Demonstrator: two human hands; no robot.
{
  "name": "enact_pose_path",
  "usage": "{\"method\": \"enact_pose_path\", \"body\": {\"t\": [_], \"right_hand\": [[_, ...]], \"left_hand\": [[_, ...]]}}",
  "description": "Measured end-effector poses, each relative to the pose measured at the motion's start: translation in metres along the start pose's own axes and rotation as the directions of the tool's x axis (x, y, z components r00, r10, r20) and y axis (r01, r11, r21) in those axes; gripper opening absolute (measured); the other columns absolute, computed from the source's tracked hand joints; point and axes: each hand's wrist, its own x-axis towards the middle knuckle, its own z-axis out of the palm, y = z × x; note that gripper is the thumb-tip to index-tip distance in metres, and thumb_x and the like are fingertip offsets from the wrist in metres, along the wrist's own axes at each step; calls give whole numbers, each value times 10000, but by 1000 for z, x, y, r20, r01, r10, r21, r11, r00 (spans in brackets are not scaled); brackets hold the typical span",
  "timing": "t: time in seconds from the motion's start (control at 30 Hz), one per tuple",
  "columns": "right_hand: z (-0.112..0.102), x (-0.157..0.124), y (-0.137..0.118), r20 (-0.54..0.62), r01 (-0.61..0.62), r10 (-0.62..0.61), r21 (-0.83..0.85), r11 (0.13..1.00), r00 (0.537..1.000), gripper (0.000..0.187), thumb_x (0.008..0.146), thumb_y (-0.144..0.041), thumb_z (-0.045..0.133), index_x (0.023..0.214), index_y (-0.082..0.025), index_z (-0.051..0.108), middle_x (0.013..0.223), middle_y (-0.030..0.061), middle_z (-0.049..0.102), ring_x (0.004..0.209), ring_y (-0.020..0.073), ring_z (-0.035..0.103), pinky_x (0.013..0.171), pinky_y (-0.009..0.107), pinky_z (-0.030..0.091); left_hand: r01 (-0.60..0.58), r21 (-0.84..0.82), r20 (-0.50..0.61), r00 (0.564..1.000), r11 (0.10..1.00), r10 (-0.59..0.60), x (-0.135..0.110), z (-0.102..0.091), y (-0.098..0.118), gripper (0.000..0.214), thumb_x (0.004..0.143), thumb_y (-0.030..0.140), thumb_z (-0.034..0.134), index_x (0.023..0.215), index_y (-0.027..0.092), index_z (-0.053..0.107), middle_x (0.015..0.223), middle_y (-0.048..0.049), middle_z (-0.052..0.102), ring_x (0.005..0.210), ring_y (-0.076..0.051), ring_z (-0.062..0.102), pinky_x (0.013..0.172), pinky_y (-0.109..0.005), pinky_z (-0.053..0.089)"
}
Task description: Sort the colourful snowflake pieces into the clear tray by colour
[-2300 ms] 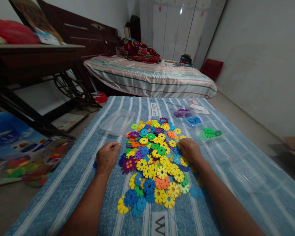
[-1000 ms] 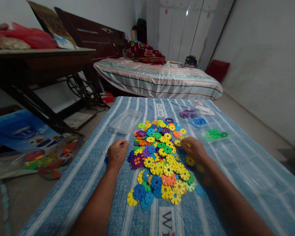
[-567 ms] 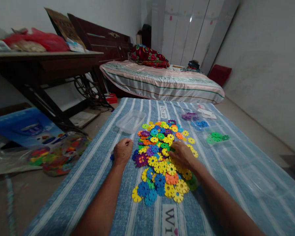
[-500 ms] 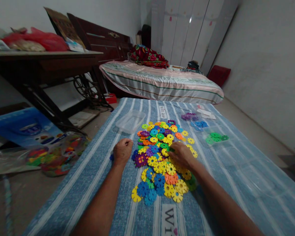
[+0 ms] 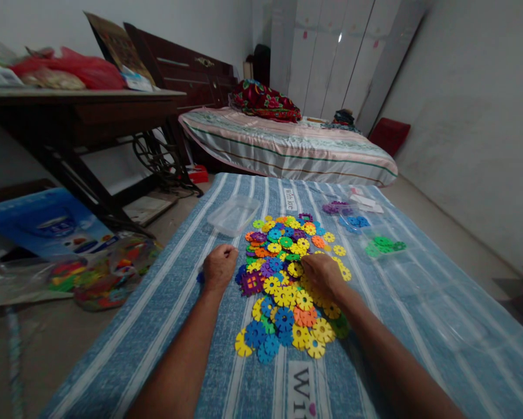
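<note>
A heap of flat, notched plastic discs (image 5: 283,297) in yellow, blue, green, orange and purple covers the middle of the cloth. My left hand (image 5: 220,269) is closed in a loose fist on the cloth, just left of the heap; whatever it may hold is hidden. A purple square piece (image 5: 252,283) lies close to it, and a blue piece partly shows behind the wrist. Over the right side of the heap, my right hand (image 5: 322,272) has its fingers bent and pressed together. A yellow disc (image 5: 295,269) is beside its fingertips; what they grip is hidden.
A clear container (image 5: 234,215) sits at the left. Along the right are clear boxes with purple pieces (image 5: 337,208), blue pieces (image 5: 355,223) and green pieces (image 5: 384,245), plus further clear trays (image 5: 457,320). Beyond the striped tablecloth (image 5: 165,326) stands a bed (image 5: 287,145).
My right hand's fingers have drawn closer together over the heap, and the green piece at their tips is now hidden. My left hand stays in place. The view has shifted slightly.
</note>
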Motion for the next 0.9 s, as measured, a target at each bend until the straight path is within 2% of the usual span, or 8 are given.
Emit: {"method": "enact_pose_path", "body": {"t": [0.2,0.33,0.43,0.57,0.63,0.7,0.83,0.9], "right_hand": [[-5,-1,5,-53,-93,100,126,988,994,343,974,-258,405,748,-216,660,706,42,673,659,162,573,625,254,354],[-23,-2,23,-187,-171,221,249,953,957,334,952,-330,426,773,-216,684,703,40,691,658,168,603,633,249,410],[-49,0,56,-358,-272,347,244,931,867,312,913,-363,453,812,-210,705,704,40,690,671,178,613,652,257,435],[-85,-2,109,-589,-521,475,103,847,655,299,873,-335,460,820,-182,712,757,95,696,728,229,624,685,309,427],[-92,-6,124,-637,-609,485,31,793,599,292,853,-302,460,831,-163,716,811,135,710,763,255,628,705,336,430],[-87,-10,123,-618,-609,472,-12,793,628,281,849,-280,468,846,-154,719,858,158,723,792,267,639,726,349,444],[-52,-11,82,-315,-362,361,56,930,878,243,889,-240,486,881,-192,725,929,118,753,834,236,680,753,312,478],[-34,-6,53,-109,-236,248,113,965,963,238,917,-220,497,933,-211,733,992,94,763,892,217,695,776,285,483]], "left_hand": [[9,10,2,1000,1000,-9,0,-2,2,194,776,358,534,754,238,685,874,-39,760,851,-203,695,791,-270,502],[4,25,4,1000,1000,-4,-1,-2,3,186,785,359,536,756,248,683,883,-34,765,860,-203,698,790,-269,503],[1,27,7,1000,1000,-1,-1,-2,2,193,784,362,534,752,242,682,881,-41,761,867,-205,702,793,-267,504],[6,14,11,1000,1000,-6,-1,0,0,215,782,365,519,763,236,690,882,-50,757,864,-209,705,787,-271,505],[-1,7,13,1000,1000,1,0,1,-1,227,785,378,513,771,236,689,881,-52,756,862,-208,704,790,-272,505],[-7,9,11,1000,1000,7,0,2,-2,232,788,389,509,767,235,682,878,-55,754,866,-210,702,798,-276,504],[-5,15,7,1000,1000,4,0,2,-2,212,788,376,512,762,245,676,888,-46,760,882,-213,700,809,-281,503],[-2,19,8,1000,1000,2,0,1,-1,200,788,368,518,763,250,679,887,-38,763,886,-212,698,812,-279,504]]}}
